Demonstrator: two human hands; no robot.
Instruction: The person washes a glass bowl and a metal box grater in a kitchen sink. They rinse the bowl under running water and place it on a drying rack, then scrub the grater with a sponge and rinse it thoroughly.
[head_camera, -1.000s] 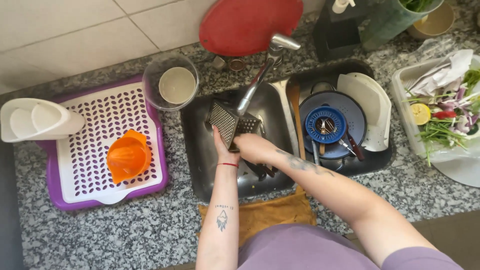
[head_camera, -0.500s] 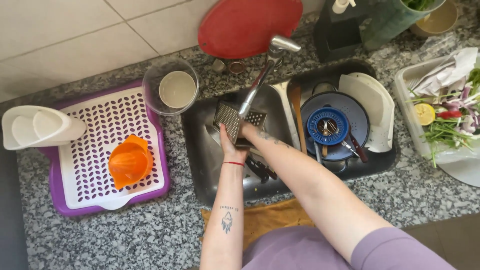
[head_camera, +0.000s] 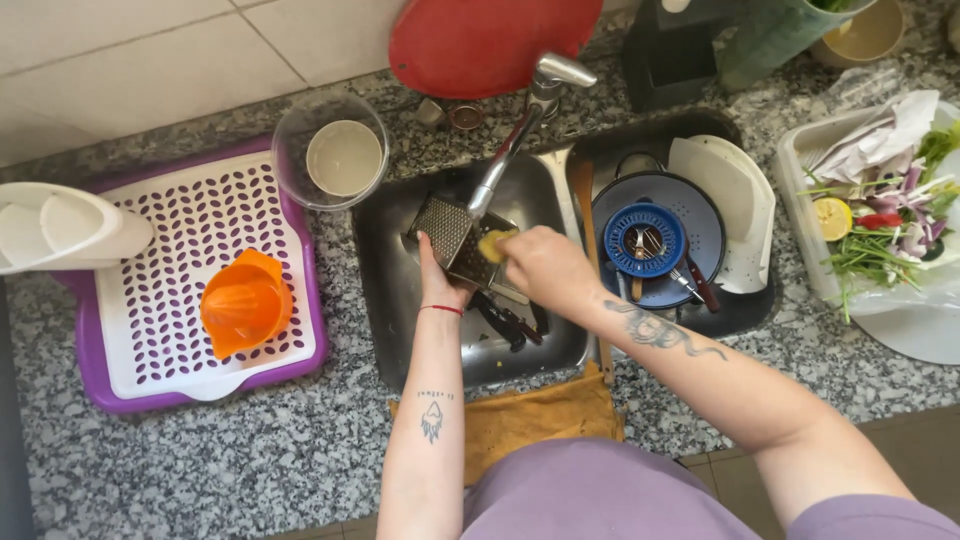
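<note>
Grater (head_camera: 445, 228): we grip it in our left hand (head_camera: 440, 285), over the sink (head_camera: 380, 290) under the tap (head_camera: 515, 140).
Sponge (head_camera: 492, 244): our right hand (head_camera: 545, 268) closes on it; we judge strokes should follow the teeth, not snag.

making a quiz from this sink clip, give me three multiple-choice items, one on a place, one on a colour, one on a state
1. Where does the orange juicer sit?
A. in the sink
B. on the purple and white drying rack
C. on the red board

2. What colour is the small colander in the right basin?
A. blue
B. green
C. yellow

3. How is the metal grater held?
A. lying loose in the basin
B. left hand grips it, right hand presses a yellow sponge on it
C. hanging from the tap

Answers: 1 B, it rests on the rack; 2 A, it is blue; 3 B, both hands are on it.
</note>
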